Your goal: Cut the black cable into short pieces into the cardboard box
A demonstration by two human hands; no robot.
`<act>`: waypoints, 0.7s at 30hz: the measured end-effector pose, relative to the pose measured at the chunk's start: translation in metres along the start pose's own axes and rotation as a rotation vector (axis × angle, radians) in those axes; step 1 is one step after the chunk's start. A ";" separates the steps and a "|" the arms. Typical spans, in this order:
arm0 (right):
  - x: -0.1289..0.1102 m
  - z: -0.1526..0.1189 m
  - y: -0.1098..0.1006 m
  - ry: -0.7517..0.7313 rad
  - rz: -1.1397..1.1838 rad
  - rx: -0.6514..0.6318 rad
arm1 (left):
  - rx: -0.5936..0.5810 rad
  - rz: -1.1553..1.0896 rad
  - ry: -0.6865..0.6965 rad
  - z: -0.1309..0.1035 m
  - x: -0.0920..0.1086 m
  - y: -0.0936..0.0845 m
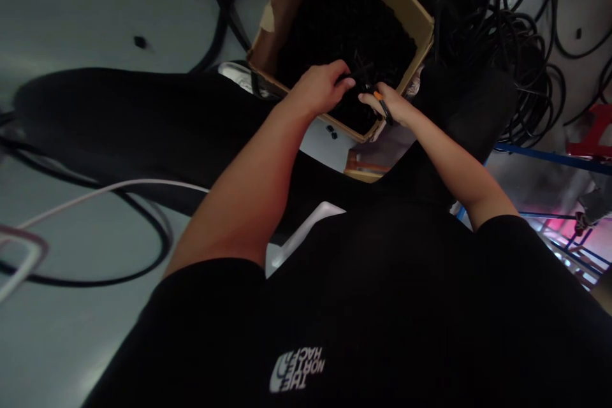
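Observation:
My left hand [326,84] is closed with thumb and fingers pinched on a thin black strip [345,76], over the near part of a cardboard box [406,0]. Just to its right, my right hand [393,104] is wrapped around a hand tool with black and orange handles [378,96]. The tool's head points toward the strip, but against the dark background I cannot tell whether they touch. Many small black pieces [344,13] fill the box below both hands.
Thick coils of black cable or hose [507,44] lie right of the box, with more black hose [217,38] at its left. Small black pieces [140,42] lie on the grey floor. A white cable [119,185] runs at left; a blue frame [549,157] and red object [595,134] stand at right.

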State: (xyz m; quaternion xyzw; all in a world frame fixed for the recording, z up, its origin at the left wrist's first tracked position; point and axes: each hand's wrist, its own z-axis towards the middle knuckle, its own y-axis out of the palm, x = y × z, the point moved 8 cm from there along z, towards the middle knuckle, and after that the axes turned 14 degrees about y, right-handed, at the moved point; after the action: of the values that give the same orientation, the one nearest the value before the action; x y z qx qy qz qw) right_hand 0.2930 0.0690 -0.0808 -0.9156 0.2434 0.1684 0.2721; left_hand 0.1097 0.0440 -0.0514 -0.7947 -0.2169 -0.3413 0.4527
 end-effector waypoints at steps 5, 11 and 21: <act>-0.001 -0.001 -0.010 -0.006 -0.029 0.087 | 0.038 0.036 -0.057 -0.005 0.004 -0.010; -0.004 -0.001 -0.014 -0.003 -0.117 0.097 | 0.039 0.065 -0.096 -0.007 0.000 -0.012; -0.002 0.010 -0.017 -0.114 -0.144 0.102 | 0.000 0.018 0.040 0.008 -0.022 0.003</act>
State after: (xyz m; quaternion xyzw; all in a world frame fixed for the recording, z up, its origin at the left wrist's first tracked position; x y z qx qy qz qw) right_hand 0.2987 0.0884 -0.0808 -0.9047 0.1694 0.1878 0.3430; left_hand 0.1001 0.0489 -0.0724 -0.7897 -0.2008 -0.3530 0.4598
